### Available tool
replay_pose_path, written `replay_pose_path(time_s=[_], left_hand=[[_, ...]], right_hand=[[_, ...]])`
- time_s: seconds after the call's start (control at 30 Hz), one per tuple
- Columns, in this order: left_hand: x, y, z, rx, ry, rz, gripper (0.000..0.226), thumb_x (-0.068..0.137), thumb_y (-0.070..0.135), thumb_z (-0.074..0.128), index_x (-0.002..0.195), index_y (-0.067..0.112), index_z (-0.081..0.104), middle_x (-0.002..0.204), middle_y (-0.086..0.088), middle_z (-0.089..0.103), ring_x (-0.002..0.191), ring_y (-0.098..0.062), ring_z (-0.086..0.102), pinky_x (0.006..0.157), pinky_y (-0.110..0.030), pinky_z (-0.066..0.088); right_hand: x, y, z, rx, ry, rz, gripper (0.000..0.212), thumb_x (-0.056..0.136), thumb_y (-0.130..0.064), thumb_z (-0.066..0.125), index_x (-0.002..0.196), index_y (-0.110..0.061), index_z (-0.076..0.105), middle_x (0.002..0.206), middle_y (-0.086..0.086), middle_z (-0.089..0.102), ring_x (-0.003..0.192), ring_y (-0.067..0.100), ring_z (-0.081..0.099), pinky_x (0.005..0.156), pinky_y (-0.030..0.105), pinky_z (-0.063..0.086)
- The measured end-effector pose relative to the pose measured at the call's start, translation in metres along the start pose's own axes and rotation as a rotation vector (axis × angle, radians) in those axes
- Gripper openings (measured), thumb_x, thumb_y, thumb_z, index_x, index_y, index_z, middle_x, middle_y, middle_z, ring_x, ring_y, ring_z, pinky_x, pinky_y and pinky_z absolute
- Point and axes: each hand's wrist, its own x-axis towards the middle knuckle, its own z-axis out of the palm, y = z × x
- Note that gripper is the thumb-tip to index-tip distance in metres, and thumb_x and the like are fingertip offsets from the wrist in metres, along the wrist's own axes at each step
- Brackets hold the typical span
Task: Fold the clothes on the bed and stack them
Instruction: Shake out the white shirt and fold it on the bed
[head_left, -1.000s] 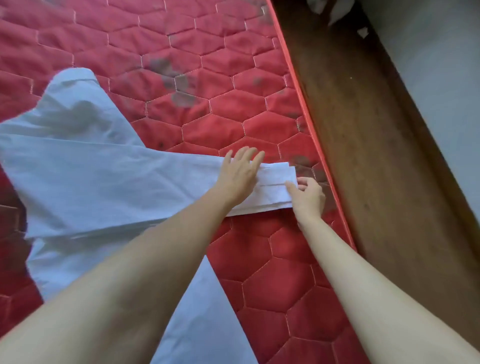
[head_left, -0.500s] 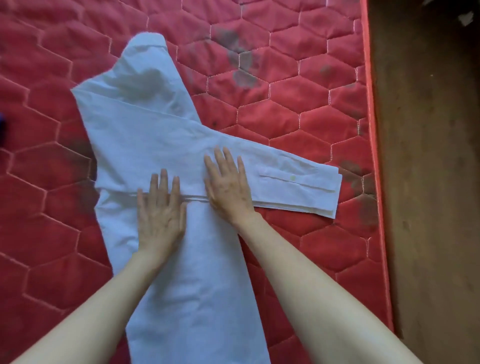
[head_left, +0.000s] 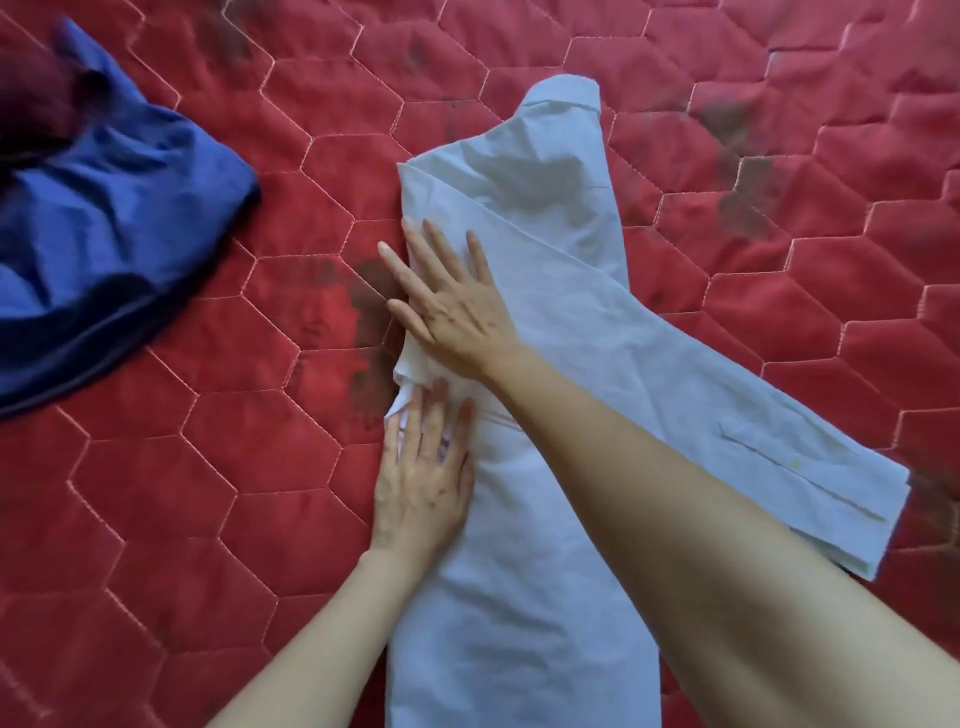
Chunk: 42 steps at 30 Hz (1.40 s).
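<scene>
I have one garment under work: a white long-sleeved shirt (head_left: 524, 519) lying flat on the red quilted bed cover (head_left: 208, 467). Its body is narrowed into a long strip running from the collar end at the top of the view down past the bottom edge. Both sleeves appear laid together and angled out to the right, cuffs (head_left: 810, 478) stacked near the right side of the view.

My right hand (head_left: 452, 312) reaches across and lies flat on the shirt's left folded edge, fingers straight and spread, the outer ones reaching past the cloth onto the cover; it grips nothing. My left hand (head_left: 423, 483) lies just below it on the same edge, fingers straight, pressing down where the cloth bunches; it holds nothing either.

Assessment: this shirt is part-folded. The lengthwise fold looks set and is being flattened. The sleeves are not yet brought in over the body, and no crosswise fold is made.

A blue garment (head_left: 104, 223) lies crumpled at the upper left, well apart from the shirt, unfolded. No stack is visible. I judge the task to be at an early stage.
</scene>
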Motion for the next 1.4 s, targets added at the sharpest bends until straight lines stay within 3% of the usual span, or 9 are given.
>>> replay_pose_path(time_s=[0.17, 0.37, 0.57, 0.73, 0.83, 0.93, 1.0, 1.17, 1.4], left_hand=[[-0.005, -0.001, 0.010, -0.044, 0.028, -0.010, 0.053, 0.094, 0.027, 0.043, 0.143, 0.009, 0.045, 0.153, -0.021, 0.029, 0.142, -0.039, 0.027, 0.111, -0.053, 0.028], [-0.006, -0.001, 0.011, -0.065, 0.025, -0.009, 0.056, 0.092, 0.027, 0.045, 0.144, 0.010, 0.042, 0.155, -0.020, 0.027, 0.144, -0.037, 0.024, 0.113, -0.052, 0.024], [-0.006, 0.000, 0.010, -0.078, -0.003, -0.028, 0.057, 0.092, 0.027, 0.043, 0.147, 0.013, 0.039, 0.156, -0.018, 0.025, 0.145, -0.035, 0.021, 0.115, -0.052, 0.022], [-0.004, 0.003, 0.001, -0.085, -0.018, -0.034, 0.054, 0.092, 0.024, 0.042, 0.144, 0.010, 0.042, 0.154, -0.019, 0.028, 0.143, -0.038, 0.025, 0.112, -0.055, 0.029], [0.001, 0.012, -0.015, -0.046, -0.006, -0.034, 0.049, 0.090, 0.022, 0.045, 0.136, 0.005, 0.053, 0.147, -0.022, 0.040, 0.135, -0.040, 0.040, 0.105, -0.057, 0.036], [0.025, 0.027, -0.030, -0.068, 0.138, 0.000, 0.040, 0.093, 0.023, 0.045, 0.129, 0.009, 0.058, 0.139, -0.013, 0.051, 0.125, -0.030, 0.051, 0.110, -0.052, 0.029], [0.062, 0.034, -0.034, -0.080, 0.176, 0.008, 0.044, 0.094, 0.024, 0.042, 0.134, 0.011, 0.053, 0.144, -0.012, 0.047, 0.131, -0.029, 0.045, 0.113, -0.050, 0.021], [0.151, 0.000, -0.008, 0.087, -0.129, -0.065, 0.059, 0.100, 0.037, 0.025, 0.154, 0.018, 0.012, 0.162, -0.010, 0.002, 0.149, -0.026, -0.002, 0.117, -0.054, -0.004], [0.179, -0.041, -0.002, 0.023, -0.036, -0.180, 0.058, 0.100, 0.037, 0.030, 0.154, 0.019, 0.016, 0.161, -0.013, 0.005, 0.149, -0.031, 0.001, 0.117, -0.054, 0.000]], right_hand=[[0.039, 0.023, 0.010, -0.036, -0.050, 0.039, 0.053, 0.102, -0.050, 0.012, 0.153, -0.037, 0.003, 0.162, -0.001, -0.001, 0.149, 0.017, -0.004, 0.119, 0.047, -0.006], [0.066, 0.038, -0.006, -0.009, -0.018, 0.112, 0.057, 0.103, -0.049, 0.015, 0.154, -0.029, 0.003, 0.163, 0.003, -0.001, 0.149, 0.017, -0.003, 0.118, 0.045, -0.003], [-0.041, 0.022, 0.011, 0.165, 0.072, 0.310, 0.059, 0.098, -0.045, 0.011, 0.153, -0.025, 0.018, 0.161, 0.009, 0.012, 0.149, 0.024, 0.007, 0.118, 0.047, -0.001], [-0.131, 0.070, 0.036, 0.137, 0.037, 0.628, 0.057, 0.100, -0.045, 0.017, 0.154, -0.026, 0.013, 0.162, 0.006, 0.006, 0.149, 0.022, 0.001, 0.120, 0.049, -0.002], [-0.141, 0.074, 0.036, 0.158, 0.073, 0.637, 0.059, 0.099, -0.045, 0.011, 0.154, -0.024, 0.015, 0.162, 0.005, 0.005, 0.149, 0.022, 0.001, 0.120, 0.047, -0.001], [-0.139, 0.072, 0.035, 0.166, 0.089, 0.641, 0.057, 0.100, -0.042, 0.015, 0.153, -0.024, 0.017, 0.162, 0.005, 0.008, 0.149, 0.022, 0.003, 0.120, 0.047, 0.001], [-0.140, 0.072, 0.036, 0.168, 0.092, 0.647, 0.054, 0.102, -0.038, 0.024, 0.153, -0.023, 0.018, 0.162, 0.005, 0.008, 0.149, 0.021, 0.003, 0.120, 0.047, 0.001], [-0.139, 0.074, 0.038, 0.135, 0.088, 0.638, 0.054, 0.103, -0.037, 0.027, 0.154, -0.025, 0.014, 0.162, 0.004, 0.006, 0.150, 0.020, 0.001, 0.120, 0.046, 0.001], [-0.139, 0.073, 0.037, 0.159, 0.091, 0.631, 0.053, 0.103, -0.038, 0.025, 0.154, -0.026, 0.013, 0.162, 0.004, 0.006, 0.150, 0.019, -0.001, 0.120, 0.045, -0.001]])
